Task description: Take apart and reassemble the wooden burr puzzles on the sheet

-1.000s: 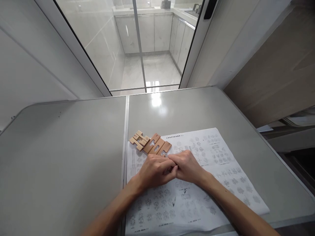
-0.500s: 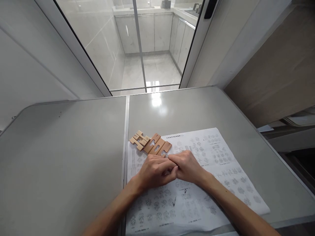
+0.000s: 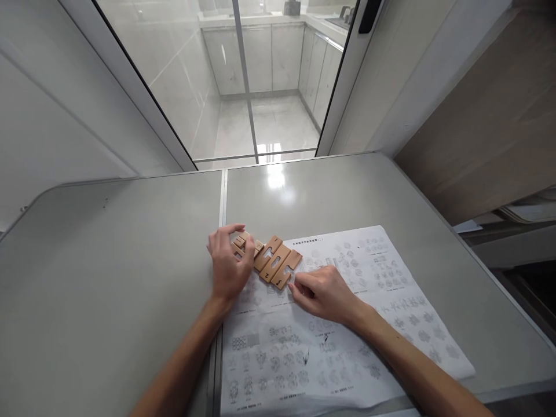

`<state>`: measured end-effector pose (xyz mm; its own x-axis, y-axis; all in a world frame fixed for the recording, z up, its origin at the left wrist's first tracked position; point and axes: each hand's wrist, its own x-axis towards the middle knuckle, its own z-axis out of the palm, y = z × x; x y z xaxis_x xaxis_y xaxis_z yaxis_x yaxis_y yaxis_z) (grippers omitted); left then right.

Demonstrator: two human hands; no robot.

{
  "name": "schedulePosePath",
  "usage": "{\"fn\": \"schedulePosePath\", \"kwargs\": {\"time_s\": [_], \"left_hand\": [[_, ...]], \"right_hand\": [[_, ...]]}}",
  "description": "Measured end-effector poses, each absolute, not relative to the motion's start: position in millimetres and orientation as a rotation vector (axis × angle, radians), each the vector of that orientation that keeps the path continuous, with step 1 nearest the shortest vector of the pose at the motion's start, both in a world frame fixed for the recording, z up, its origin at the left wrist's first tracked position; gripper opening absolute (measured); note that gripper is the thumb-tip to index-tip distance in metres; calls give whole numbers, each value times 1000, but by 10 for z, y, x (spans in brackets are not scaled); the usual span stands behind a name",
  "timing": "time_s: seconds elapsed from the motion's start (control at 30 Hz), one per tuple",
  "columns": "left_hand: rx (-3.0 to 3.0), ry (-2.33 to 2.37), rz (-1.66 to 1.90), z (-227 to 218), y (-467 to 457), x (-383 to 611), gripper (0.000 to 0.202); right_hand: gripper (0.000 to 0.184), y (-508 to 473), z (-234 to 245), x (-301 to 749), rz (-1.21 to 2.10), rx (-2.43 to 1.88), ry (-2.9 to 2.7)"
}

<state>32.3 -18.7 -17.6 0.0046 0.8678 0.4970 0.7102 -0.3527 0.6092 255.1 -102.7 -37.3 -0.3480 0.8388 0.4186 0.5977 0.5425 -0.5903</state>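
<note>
My left hand [image 3: 230, 260] is over the small pale wooden puzzle pieces [image 3: 259, 247], with fingers and thumb apart and curved around them. It covers much of these pieces, and I cannot tell whether it touches them. To their right lie three reddish-brown wooden puzzle pieces [image 3: 275, 260] side by side, with cut-out slots and the numbers 1, 2 and 3 on them. My right hand [image 3: 321, 293] rests closed on the printed sheet [image 3: 282, 324], just right of the piece marked 3. Its fingers are curled in and nothing shows in them.
The sheet carries rows of small line drawings and lies on a grey table [image 3: 165, 260]. A metal seam [image 3: 223, 200] runs across the table along the sheet's left side. Beyond the far edge stands a glass door [image 3: 278, 116]. Papers [image 3: 530, 208] sit on a shelf at right.
My hands were together in front of the wooden pieces. The left has moved away to the left and up, over the pale pieces, and its fingers have opened. My right hand has barely moved.
</note>
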Motion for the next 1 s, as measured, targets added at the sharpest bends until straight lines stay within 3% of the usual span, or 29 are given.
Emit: {"fn": "schedulePosePath", "kwargs": {"time_s": [0.47,1.0], "left_hand": [[2402,1353,787,-170,25,17,29],[2691,1593,785,-230,16,2,46]], "right_hand": [[35,-1033,-386,2554,426,-1157,-2081],[36,-1025,-403,2554,428,-1182,-2079]]}}
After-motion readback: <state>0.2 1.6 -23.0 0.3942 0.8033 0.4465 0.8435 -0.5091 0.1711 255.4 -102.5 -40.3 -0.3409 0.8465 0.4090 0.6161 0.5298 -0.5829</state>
